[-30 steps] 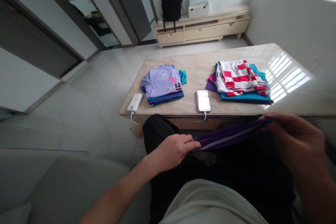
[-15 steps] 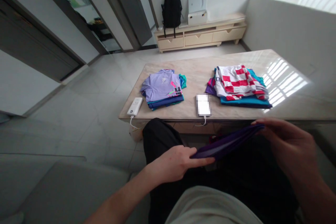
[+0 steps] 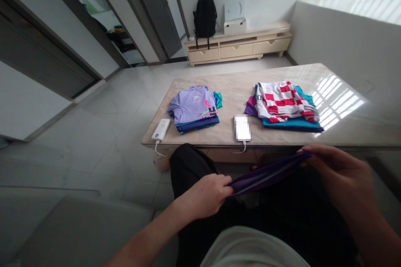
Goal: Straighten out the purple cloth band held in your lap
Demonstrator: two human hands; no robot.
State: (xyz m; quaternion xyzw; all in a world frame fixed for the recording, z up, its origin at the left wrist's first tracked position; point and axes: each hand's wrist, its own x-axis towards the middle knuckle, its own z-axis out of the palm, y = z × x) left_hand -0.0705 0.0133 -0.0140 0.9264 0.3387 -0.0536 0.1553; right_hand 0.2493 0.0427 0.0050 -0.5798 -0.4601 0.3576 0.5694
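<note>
The left hand (image 3: pixel 211 194) and the right hand (image 3: pixel 343 175) hold a purple cloth (image 3: pixel 269 177) between them, just off the near edge of the table (image 3: pixel 236 96), above the wearer's dark trousers (image 3: pixel 192 167). The left fingers are curled around the cloth's end farther from the table; the right fingers pinch the opposite end, close to the table's near edge. The light is dim there, so I cannot tell how many layers the cloth has.

Toward the table's left end lies a folded stack with a lavender shirt (image 3: pixel 191 104) on top and blue and teal fabric under it. Farther right on the table, a second pile is topped by a red-and-white checked garment (image 3: pixel 285 100). At the table's near left corner lies a white power bank (image 3: pixel 161 129) with a cable; farther along that edge lies a device (image 3: pixel 242 128) with a pixelated face. Beyond the table's far side, a low cabinet (image 3: pixel 236 50) carries a black backpack (image 3: pixel 205 16).
</note>
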